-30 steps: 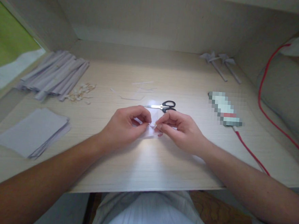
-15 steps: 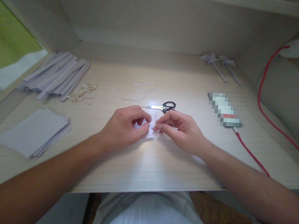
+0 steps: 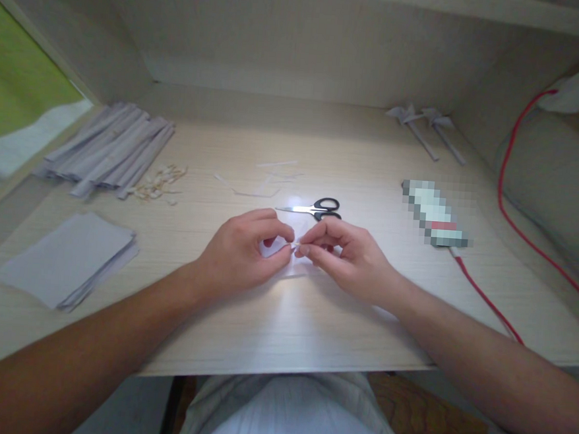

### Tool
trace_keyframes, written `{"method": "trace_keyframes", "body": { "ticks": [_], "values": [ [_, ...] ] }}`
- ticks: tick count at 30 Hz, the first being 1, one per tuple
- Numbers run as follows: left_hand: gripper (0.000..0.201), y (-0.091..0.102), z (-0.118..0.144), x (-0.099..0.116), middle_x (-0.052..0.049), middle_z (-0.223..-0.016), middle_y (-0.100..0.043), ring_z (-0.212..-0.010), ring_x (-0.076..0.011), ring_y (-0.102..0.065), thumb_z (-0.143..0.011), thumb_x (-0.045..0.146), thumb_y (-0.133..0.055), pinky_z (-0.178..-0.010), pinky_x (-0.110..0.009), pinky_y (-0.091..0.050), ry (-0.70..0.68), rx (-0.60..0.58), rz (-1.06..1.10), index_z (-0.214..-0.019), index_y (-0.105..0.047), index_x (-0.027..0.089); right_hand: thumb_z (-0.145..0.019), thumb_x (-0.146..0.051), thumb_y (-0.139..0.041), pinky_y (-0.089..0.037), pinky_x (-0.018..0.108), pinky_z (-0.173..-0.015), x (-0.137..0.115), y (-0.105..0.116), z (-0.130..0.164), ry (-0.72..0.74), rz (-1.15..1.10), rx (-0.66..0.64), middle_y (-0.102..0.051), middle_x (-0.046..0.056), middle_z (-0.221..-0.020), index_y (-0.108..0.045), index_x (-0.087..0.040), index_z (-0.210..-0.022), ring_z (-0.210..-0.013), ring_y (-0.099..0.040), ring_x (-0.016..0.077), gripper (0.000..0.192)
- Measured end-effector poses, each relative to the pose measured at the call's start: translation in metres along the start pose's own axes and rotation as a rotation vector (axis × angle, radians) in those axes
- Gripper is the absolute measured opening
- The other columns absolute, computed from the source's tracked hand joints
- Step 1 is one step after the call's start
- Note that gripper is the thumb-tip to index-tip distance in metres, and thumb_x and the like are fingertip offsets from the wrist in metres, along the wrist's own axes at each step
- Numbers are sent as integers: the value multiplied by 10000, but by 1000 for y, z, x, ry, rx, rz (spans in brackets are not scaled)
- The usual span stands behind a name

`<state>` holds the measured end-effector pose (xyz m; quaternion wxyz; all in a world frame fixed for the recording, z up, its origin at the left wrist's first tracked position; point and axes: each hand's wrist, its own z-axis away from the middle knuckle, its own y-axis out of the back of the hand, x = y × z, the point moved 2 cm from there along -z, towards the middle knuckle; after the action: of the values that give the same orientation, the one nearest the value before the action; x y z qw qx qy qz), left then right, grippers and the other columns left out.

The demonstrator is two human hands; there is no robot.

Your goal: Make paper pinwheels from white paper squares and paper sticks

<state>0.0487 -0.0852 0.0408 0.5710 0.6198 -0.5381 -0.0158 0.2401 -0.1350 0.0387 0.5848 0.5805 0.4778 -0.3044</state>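
From my far place I look through the head camera. The left hand pinches the white paper near its middle, with thumb and index finger, I think to keep it steady. The right hand has its thumb and index finger closed on a small pale piece, which is at the middle of this paper. The fingertips of both hands almost meet, so I cannot tell exactly how the piece and the paper are joined. Both forearms rest at the edge of the desk, probably for a calmer grip.

Just beyond the hands lie the scissors, handles to the right, which seems convenient for the right hand. Behind them are thin paper strips, perhaps cut-off waste. To the left, a paper stack lies near the left forearm, maybe for easy taking. Farther back are small pale bits, beside a pile of paper rolls. At right, a blurred phone lies with a red cable connected. Two paper pinwheels lie in the far right corner, apart from everything, I suppose so nothing crushes them.
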Motion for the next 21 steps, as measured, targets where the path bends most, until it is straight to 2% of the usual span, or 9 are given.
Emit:
{"method": "trace_keyframes", "body": {
  "ticks": [4,6,10,12,17,21],
  "values": [
    [105,2,-1,1,-14,-773,-583,-724,-156,-555,-852,175,-660,-681,-295,-423,-34,12,9,-907,-748,192,-877,-185,-705,-481,245,-612,-1,1,-1,-17,-56,13,-698,5,-759,-707,-157,-897,-678,-629,124,35],
    [153,6,-2,0,-15,-810,-591,-789,-173,-574,-828,137,-663,-734,-308,-444,-32,75,12,-945,-731,209,-866,-198,-725,-515,255,-630,-1,2,-3,-45,-116,52,-716,18,-781,-710,-156,-892,-694,-654,135,52],
    [213,16,-4,-8,-13,-886,-601,-844,-187,-569,-813,132,-672,-790,-335,-452,115,290,-48,-1003,-647,225,-842,-237,-767,-586,287,-674,0,4,-6,-121,-287,138,-769,58,-827,-697,-151,-876,-736,-715,165,116],
    [235,18,-5,-14,-13,-926,-614,-831,-183,-567,-812,182,-699,-776,-335,-450,200,348,-60,-1025,-611,230,-829,-244,-787,-600,284,-669,0,6,-8,-136,-337,173,-784,66,-814,-686,-147,-859,-700,-720,157,143],
    [315,15,-8,-24,-2,-890,-655,-798,-183,-603,-797,342,-744,-689,-305,-434,376,288,3,-1045,-597,215,-808,-293,-821,-606,271,-629,2,10,-9,-135,-375,260,-796,58,-777,-669,-156,-842,-614,-706,136,208],
    [194,13,-10,-25,11,-737,-659,-671,-157,-596,-791,339,-735,-611,-273,-420,459,230,142,-885,-657,188,-798,-329,-829,-608,283,-621,5,11,-10,-148,-396,293,-797,55,-773,-658,-164,-842,-600,-717,147,242]
  ]
}}
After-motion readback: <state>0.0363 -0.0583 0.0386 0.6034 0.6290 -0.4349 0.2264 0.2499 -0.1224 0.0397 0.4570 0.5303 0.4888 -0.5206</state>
